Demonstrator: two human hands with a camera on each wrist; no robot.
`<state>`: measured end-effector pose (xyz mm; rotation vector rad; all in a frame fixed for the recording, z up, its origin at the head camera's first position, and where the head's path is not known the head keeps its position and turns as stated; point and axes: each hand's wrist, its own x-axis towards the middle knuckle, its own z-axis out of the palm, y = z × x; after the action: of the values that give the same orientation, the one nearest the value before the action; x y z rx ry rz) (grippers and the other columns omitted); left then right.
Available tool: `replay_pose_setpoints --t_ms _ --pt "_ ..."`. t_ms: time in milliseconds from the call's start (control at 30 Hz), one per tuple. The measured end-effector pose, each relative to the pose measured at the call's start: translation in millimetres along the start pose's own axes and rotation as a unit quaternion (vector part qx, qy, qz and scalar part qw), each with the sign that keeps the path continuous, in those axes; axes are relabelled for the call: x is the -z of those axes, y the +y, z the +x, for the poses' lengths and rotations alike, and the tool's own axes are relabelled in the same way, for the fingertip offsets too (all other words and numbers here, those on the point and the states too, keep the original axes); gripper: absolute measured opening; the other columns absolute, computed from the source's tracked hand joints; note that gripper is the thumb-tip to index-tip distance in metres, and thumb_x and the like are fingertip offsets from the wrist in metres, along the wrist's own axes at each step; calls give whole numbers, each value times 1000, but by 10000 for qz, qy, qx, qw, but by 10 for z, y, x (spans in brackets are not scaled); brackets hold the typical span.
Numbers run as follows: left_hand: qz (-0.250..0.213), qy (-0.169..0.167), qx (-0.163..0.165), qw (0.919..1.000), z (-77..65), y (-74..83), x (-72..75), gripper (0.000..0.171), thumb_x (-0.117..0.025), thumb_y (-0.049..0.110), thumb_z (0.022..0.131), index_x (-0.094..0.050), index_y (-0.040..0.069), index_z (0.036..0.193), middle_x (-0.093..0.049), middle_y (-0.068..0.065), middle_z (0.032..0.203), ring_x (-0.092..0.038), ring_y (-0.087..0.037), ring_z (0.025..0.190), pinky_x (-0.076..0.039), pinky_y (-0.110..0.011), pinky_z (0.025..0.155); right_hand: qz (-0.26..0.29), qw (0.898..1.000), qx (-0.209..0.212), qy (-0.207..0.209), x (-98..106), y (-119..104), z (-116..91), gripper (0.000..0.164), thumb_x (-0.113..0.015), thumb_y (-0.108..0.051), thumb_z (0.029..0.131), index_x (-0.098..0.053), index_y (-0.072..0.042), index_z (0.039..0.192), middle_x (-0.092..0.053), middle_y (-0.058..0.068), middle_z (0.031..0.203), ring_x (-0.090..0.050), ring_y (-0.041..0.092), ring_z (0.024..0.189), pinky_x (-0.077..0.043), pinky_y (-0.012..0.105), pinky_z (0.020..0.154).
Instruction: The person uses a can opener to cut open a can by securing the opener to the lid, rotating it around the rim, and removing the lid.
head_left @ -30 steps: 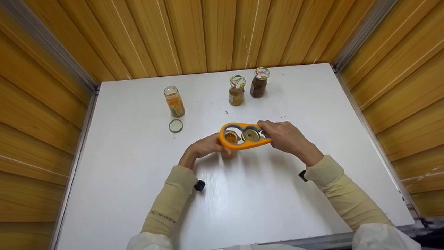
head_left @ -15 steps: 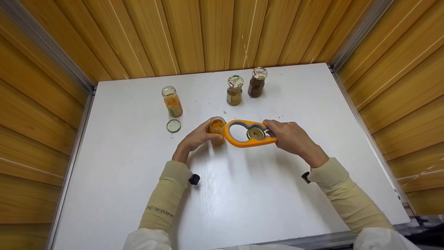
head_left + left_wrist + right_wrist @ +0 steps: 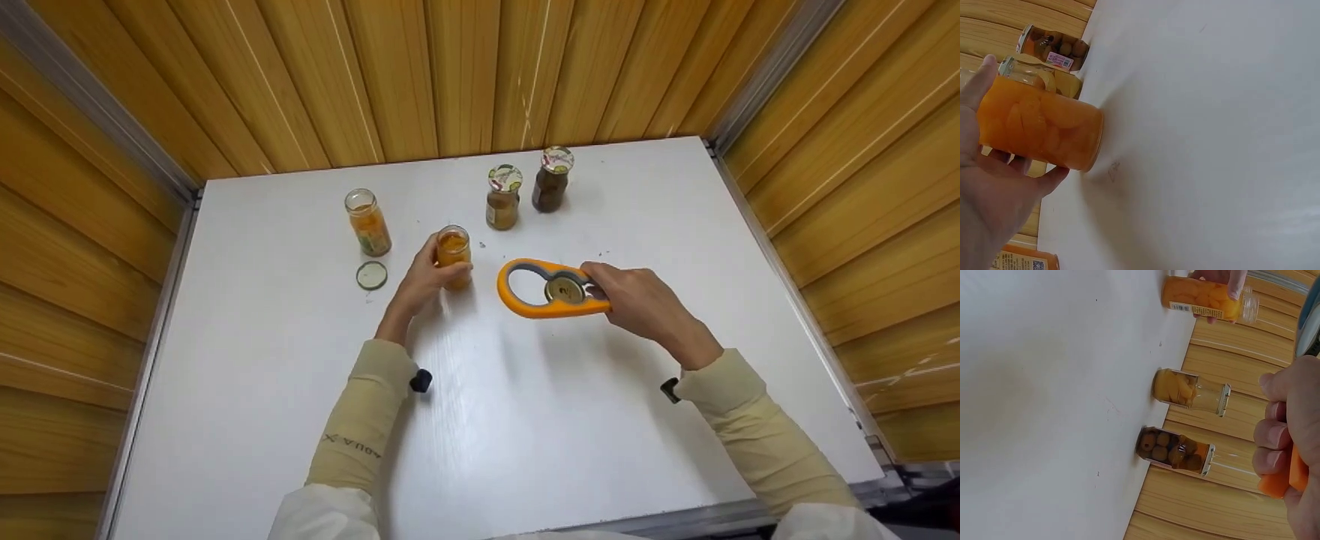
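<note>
My left hand grips an open glass jar of orange fruit pieces from its left side, thumb across the front. The jar is upright, its base at or just above the table; I cannot tell which. My right hand holds the handle end of an orange and grey jar opener above the table. A gold-coloured lid sits within the opener's smaller opening. In the right wrist view, the fingers curl round the orange handles.
Left of the held jar stands another uncapped jar with orange contents, a loose lid lying before it. Farther back are two capped jars, one with pale yellow pieces and one dark. Wood-patterned walls border the white table.
My left hand has carried the open jar left and away from me, out from under the opener. My right hand has drawn the opener, lid still in it, slightly right.
</note>
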<state>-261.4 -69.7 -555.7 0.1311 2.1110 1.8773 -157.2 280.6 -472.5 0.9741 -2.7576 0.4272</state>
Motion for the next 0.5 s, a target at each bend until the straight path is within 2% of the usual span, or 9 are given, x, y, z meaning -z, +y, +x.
replay_pose_setpoints --t_ms 167,267,500 --pt "181 595 -111 9980 82 41 -63 78 -79 24 94 -36 16 158 -47 -9 154 -42 -26 144 -29 -45 122 -28 9999 -118 34 25 36 -21 41 -78 8 86 -56 -9 117 -72 7 93 -58 19 63 -57 36 62" --pt "332 954 -65 9949 144 69 -94 81 -79 27 94 -33 17 159 -46 -9 156 -42 -26 144 -30 -45 122 -48 9998 -184 41 37 52 -27 42 -78 8 86 -56 -8 118 -72 7 94 -60 20 64 -58 37 64" --pt "298 1600 -91 9866 307 86 -106 78 -79 23 94 -33 16 157 -47 -10 155 -45 -26 141 -34 -44 120 -71 9995 -312 43 64 71 -34 43 -78 8 86 -57 -7 120 -72 8 95 -61 21 64 -59 37 64"
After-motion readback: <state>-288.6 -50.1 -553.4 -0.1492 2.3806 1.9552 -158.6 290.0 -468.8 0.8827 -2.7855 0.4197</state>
